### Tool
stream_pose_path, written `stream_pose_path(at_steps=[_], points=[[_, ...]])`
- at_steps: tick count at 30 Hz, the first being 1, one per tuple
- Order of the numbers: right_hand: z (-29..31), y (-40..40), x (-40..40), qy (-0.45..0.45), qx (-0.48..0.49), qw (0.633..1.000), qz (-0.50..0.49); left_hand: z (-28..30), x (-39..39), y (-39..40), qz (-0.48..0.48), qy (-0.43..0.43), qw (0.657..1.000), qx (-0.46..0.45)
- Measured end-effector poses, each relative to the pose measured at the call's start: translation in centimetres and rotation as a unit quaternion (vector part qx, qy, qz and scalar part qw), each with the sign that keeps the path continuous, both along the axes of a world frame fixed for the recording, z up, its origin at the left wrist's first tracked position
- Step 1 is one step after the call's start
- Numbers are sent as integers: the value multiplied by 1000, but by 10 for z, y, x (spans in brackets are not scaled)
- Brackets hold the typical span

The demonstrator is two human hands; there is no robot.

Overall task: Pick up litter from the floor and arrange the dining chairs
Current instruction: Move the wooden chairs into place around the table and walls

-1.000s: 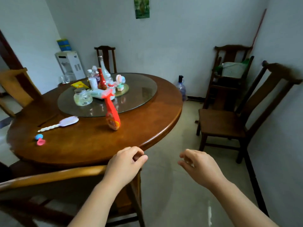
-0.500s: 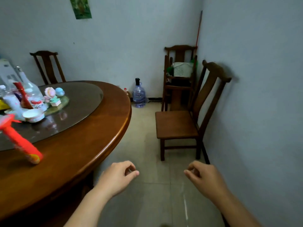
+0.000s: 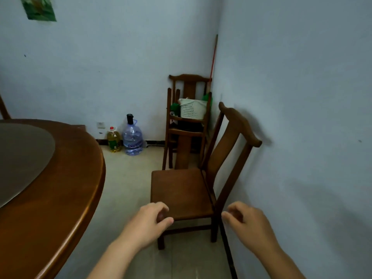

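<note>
Nearest, my left grip [image 3: 150, 222] and right grip [image 3: 244, 220] hang loosely curled, grasping nothing, over the dining chair [image 3: 182, 190] at 12 o'clock against the wall. I judge I'm at the chair-arranging step: next, seize its seat and back, carry it toward the counter [image 3: 66, 190] at 9 o'clock.

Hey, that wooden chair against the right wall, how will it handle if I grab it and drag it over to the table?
The chair looks like solid dark wood, so probably rigid and fairly heavy. Its tall backrest likely makes it tip backward if pulled high up. On the smooth tile floor the legs should slide, perhaps scraping. Both the left hand and right hand are empty, so a two-handed lift seems feasible.
</note>
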State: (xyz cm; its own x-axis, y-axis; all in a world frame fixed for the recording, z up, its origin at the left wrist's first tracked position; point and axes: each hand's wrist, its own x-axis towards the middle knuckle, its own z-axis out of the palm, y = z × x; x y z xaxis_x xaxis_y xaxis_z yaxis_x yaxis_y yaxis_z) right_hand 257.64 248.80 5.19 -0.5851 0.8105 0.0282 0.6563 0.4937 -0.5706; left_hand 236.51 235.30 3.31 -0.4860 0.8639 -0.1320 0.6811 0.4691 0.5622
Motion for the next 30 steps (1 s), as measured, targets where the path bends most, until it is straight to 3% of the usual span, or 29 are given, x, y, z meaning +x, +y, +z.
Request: stream_pose_path(at_steps=[7, 14, 25, 30], points=[[7, 168, -38, 71, 70, 990, -98, 8, -20, 166, -45, 30, 998, 25], [11, 297, -68, 60, 131, 975, -170, 14, -22, 312, -120, 17, 992, 33], [-12, 373, -85, 31, 52, 970, -234, 11, -48, 479, -217, 46, 971, 86], [-15, 389, -100, 34, 8, 952, -305, 7, -47, 548, -340, 125, 925, 117]])
